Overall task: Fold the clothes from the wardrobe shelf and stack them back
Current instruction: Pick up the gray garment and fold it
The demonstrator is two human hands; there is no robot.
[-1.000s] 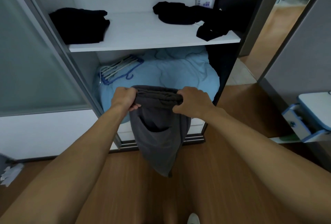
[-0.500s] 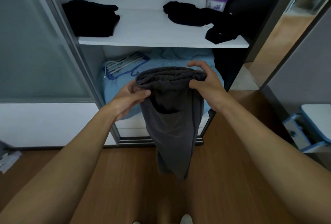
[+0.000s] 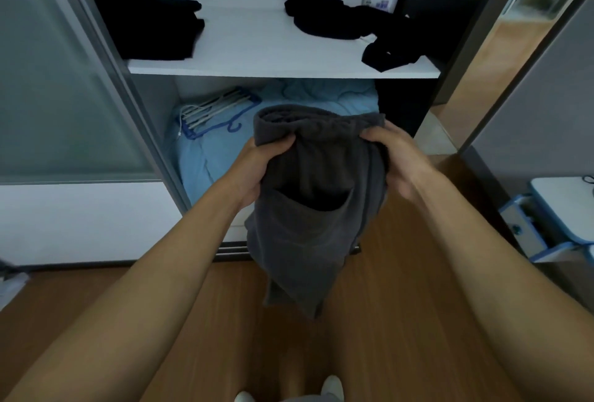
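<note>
Before the wardrobe shelf [image 3: 276, 48], both hands grip grey shorts [image 3: 308, 208]

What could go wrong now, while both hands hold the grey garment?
The left hand and right hand grip only the top of the grey garment; its loose lower part may fold unevenly. The unfolded black clothes reach the front edge of the shelf at the right, so stacking beside them might push them off.
</note>
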